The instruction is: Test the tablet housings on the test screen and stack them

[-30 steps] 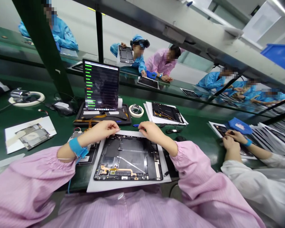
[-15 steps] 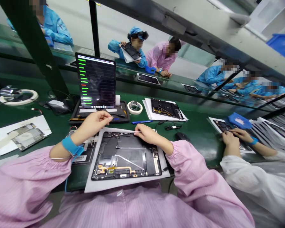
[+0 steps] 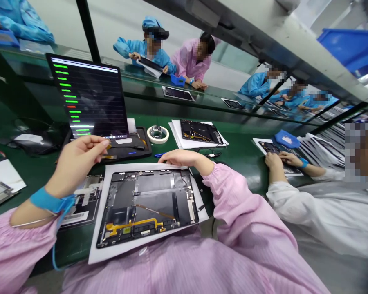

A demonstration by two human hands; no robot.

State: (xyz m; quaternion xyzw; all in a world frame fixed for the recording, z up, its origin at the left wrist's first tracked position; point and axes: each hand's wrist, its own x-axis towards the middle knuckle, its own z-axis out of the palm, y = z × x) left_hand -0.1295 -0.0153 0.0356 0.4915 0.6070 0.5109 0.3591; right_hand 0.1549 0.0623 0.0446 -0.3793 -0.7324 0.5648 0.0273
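Observation:
My left hand [image 3: 81, 157], with a blue wrist strap [image 3: 52, 200], is raised left of the tablet. Its thumb and forefinger are pinched together; a speck of amber shows at the tips, too small to name. An opened tablet housing [image 3: 153, 192] lies on a white sheet [image 3: 95, 245] before me, its black inside and amber flex cable [image 3: 141, 223] facing up. My right hand [image 3: 187, 158] is over its far edge, fingers stretched out and palm down. Whether the fingertips touch the edge is unclear. A blue pen [image 3: 158, 155] is partly hidden behind this hand.
A lit screen [image 3: 92, 96] stands on a dark base at the back left. Beside it lies a tape roll [image 3: 158, 134], then another opened tablet [image 3: 200, 131] on paper. A board with a label [image 3: 75, 217] sits under my left wrist. A co-worker's hands [image 3: 277, 159] work at the right.
The view has shifted, with the table's things moving left in the picture. My left hand has drawn away leftward from the tablet, still pinched. My right fingers have straightened and lifted slightly.

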